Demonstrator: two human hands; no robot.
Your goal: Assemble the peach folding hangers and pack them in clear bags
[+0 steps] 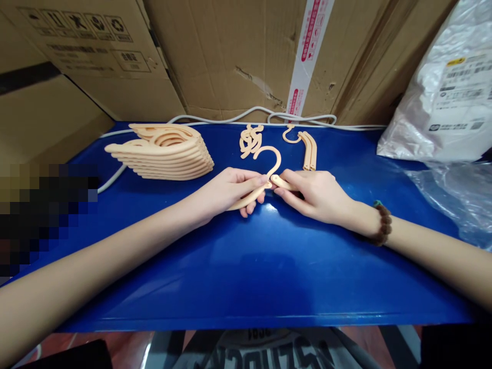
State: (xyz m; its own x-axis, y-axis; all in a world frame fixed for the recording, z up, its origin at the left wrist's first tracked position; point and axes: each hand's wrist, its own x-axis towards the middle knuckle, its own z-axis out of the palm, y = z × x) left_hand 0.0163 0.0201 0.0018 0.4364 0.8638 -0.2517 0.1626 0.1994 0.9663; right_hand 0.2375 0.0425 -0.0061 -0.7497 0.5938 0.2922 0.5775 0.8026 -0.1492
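My left hand [226, 192] is closed around a peach plastic hanger arm [246, 200] with a curved hook [271, 156] rising from its inner end. My right hand [311, 195] grips a second peach arm piece [280, 182], its tip meeting the first at the hook's base, over the blue table [246, 277]. A stack of finished peach hangers [165, 151] lies at the back left. Loose peach hooks [249, 139] and several arm pieces [309, 148] lie just behind my hands.
Cardboard boxes [230, 51] wall the table's back and left. A white cable [246, 119] runs along the back edge. A white plastic parcel bag [446, 87] and clear plastic film [457, 200] sit at the right. A bead bracelet [382, 225] circles my right wrist.
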